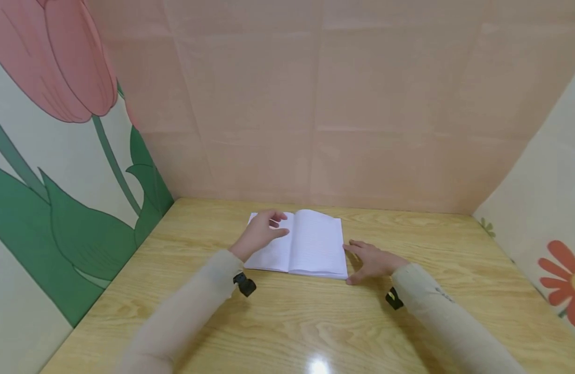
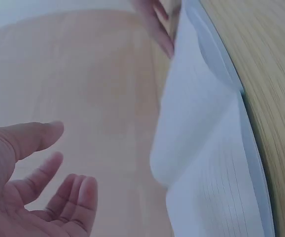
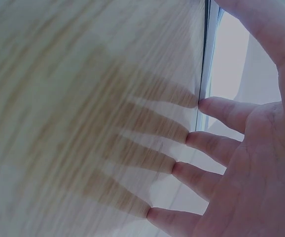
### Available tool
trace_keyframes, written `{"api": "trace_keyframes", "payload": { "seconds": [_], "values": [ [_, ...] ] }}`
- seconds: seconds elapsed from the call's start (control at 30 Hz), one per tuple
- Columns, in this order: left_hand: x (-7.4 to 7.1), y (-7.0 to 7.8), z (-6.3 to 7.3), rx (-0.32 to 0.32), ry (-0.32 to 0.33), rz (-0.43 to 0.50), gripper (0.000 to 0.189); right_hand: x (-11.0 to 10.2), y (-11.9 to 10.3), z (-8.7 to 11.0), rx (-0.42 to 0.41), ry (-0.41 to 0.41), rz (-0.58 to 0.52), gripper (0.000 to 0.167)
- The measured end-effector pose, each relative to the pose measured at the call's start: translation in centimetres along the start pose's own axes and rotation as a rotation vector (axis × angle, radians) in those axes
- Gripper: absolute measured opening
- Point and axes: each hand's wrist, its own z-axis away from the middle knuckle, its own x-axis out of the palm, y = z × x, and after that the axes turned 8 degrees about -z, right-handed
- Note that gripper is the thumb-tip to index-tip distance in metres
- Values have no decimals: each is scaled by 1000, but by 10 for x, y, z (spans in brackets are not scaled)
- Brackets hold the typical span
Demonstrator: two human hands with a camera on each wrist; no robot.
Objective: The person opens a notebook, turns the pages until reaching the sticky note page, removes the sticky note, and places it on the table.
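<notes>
1. The left hand [image 1: 259,232] is held raised over the left page of the notebook [image 1: 317,244], apart from the paper; its fingers are loosely bent, the thumb is kept separate, and nothing is gripped.
2. The right hand [image 1: 374,261] is set at the notebook's right edge, its fingers spread; fingertips are rested on the counter [image 1: 287,327], and the index finger is placed against or just beside that edge. Nothing is pinched.
3. The notebook is laid open on the counter between the arms. Its fold is directed from near edge to far edge, and the two pages are spread left and right of it. The fold is approached more closely by the left hand; the right page is bordered by the right hand.
4. The right page is bulged upward beside the fold.
5. Behind the notebook, a peach backdrop [image 1: 381,104] is hung; far to its left, a tulip panel [image 1: 72,67] is seen.
</notes>
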Motion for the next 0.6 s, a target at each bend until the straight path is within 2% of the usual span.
{"api": "trace_keyframes", "payload": {
  "seconds": [0.13,0.3,0.47,0.6],
  "values": [
    [19,22,-3,59,-35,50,30,0,1,-1,-3,-1,4,103],
    [48,39,-4,106,-149,48,27,0,2,-3,-10,8,16,103],
    [78,41,-6,94,-295,20,30,0,4,-3,-20,16,27,102],
    [93,36,-9,46,-370,-39,28,1,5,-4,-16,14,25,102]
  ]
}}
